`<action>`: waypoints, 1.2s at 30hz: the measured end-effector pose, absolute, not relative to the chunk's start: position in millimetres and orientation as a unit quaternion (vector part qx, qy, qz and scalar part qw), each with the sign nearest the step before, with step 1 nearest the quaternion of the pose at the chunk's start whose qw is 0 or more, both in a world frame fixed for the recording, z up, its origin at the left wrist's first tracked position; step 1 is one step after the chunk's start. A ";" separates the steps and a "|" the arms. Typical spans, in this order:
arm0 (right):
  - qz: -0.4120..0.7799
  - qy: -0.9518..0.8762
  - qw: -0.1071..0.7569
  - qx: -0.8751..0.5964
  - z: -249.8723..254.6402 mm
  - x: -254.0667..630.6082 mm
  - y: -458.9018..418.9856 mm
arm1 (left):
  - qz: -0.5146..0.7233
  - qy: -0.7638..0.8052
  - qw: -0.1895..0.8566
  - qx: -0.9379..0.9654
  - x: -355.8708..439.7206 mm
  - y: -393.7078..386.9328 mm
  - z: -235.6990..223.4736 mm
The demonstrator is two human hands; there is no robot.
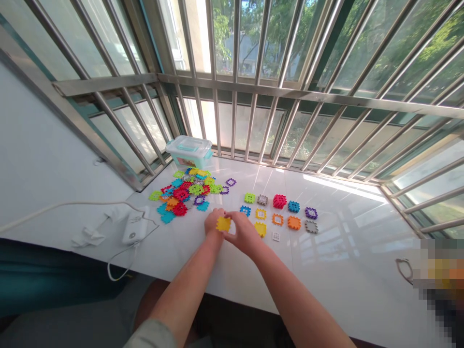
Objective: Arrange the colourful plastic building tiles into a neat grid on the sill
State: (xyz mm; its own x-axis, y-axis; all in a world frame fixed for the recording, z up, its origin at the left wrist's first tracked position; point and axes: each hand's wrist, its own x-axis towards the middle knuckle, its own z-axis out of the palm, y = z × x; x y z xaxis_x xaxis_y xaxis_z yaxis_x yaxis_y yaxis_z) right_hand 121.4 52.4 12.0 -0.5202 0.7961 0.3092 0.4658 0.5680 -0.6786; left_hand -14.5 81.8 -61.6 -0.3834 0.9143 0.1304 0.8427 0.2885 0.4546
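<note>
Both my hands meet over the white sill and grip one yellow square block (223, 224) between them. My left hand (212, 222) pinches its left edge with closed fingers. On the block's right edge, my right hand (243, 233) is closed too. A pile of coloured interlocking blocks (184, 192) lies to the left of my hands. To the right, several single blocks (279, 211) are laid out in rows, among them a red cube-like piece (279, 201).
A clear plastic box with a teal lid (189, 151) stands at the back by the window bars. A white power strip with a cable (132, 228) lies at the left sill edge. Metal window bars (253, 96) fence the far side. A blurred area sits at the lower right.
</note>
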 end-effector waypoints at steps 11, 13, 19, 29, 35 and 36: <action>0.200 -0.822 0.264 -0.464 -4.1 261.3 53.6 | 0.092 0.815 0.070 0.567 -20.5 85.8 -50.6; 0.199 -0.823 0.260 -0.463 -5.5 261.1 54.3 | 0.091 0.815 0.068 0.568 -20.5 85.7 -50.9; 0.188 -0.837 0.245 -0.451 -8.7 255.3 58.0 | 0.090 0.815 0.071 0.568 -21.7 86.7 -52.3; 0.183 -0.847 0.237 -0.439 -14.3 254.8 59.7 | 0.093 0.815 0.068 0.568 -21.4 87.4 -53.3; 0.179 -0.849 0.235 -0.438 -20.4 255.0 61.2 | 0.091 0.818 0.073 0.564 -20.8 87.2 -51.2; 0.178 -0.850 0.234 -0.437 -20.3 255.0 61.1 | 0.091 0.817 0.075 0.564 -20.8 87.1 -51.0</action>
State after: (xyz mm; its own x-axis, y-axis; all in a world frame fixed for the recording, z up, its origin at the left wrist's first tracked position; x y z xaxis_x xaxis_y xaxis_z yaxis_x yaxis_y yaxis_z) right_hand 255.0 61.1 -20.3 -0.5079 0.8267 0.2420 0.6602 0.5541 -0.5070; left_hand -20.8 87.1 -51.0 -0.3531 0.9354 -0.0204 0.9081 0.3479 0.2329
